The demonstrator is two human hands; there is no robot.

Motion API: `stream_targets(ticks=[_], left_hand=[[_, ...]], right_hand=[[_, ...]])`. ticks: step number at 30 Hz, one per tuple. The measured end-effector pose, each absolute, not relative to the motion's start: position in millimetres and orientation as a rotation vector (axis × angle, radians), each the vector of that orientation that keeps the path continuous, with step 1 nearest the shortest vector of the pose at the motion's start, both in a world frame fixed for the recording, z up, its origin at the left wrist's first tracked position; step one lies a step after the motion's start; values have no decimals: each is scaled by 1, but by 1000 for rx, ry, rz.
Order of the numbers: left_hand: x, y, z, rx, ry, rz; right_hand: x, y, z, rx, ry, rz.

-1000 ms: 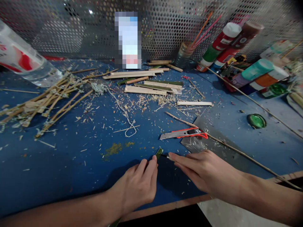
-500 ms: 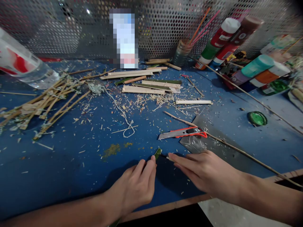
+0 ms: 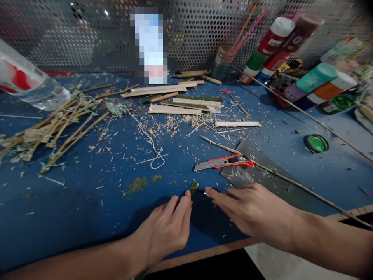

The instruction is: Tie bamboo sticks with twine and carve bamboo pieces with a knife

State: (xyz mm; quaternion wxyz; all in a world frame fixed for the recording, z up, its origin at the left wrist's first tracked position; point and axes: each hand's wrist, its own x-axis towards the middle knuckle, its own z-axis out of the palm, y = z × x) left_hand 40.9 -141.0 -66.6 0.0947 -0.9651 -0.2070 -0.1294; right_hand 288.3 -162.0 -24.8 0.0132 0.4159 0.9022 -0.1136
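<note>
My left hand (image 3: 169, 227) is closed round a green bamboo strip (image 3: 193, 188), whose cut end pokes out past the thumb. More green shows below my left wrist at the bottom edge, perhaps the same strip. Close by on the right, my right hand (image 3: 247, 210) pinches a small thin tool (image 3: 201, 191) with a dark tip, mostly hidden by the fingers. That tip points at the strip's end; whether they touch I cannot tell. A red box cutter (image 3: 224, 161) lies beyond both hands, its blade out to the left.
Split bamboo pieces (image 3: 183, 109) and shavings lie across the blue table (image 3: 96, 217). Left are tied sticks (image 3: 67, 128), string (image 3: 151, 144) and a plastic bottle (image 3: 26, 81). Paint bottles (image 3: 271, 50), a green lid (image 3: 316, 143) and a long thin stick (image 3: 291, 183) are right.
The view has shifted slightly, moving things a little left in the picture. Both hands keep nearly the same places and grips, with the small tool still beside the strip's end.
</note>
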Motion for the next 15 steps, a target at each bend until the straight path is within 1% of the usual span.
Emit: stream_targets(ticks=[6,8,12,15], left_hand=[[44,-140,-70,-2840,-596,-586],[45,-140,-70,-2862,-615,-595],[44,-139,-73,-2909,-634,-582],[43,-138,-77,-2918,-614,-660]], right_hand=[[263,-140,-1,1142,2622,-365],[251,-131,5,1112,2490,-406],[230,-111,15,1187,2210,-475],[227,-99,15,1307,2246,-502]])
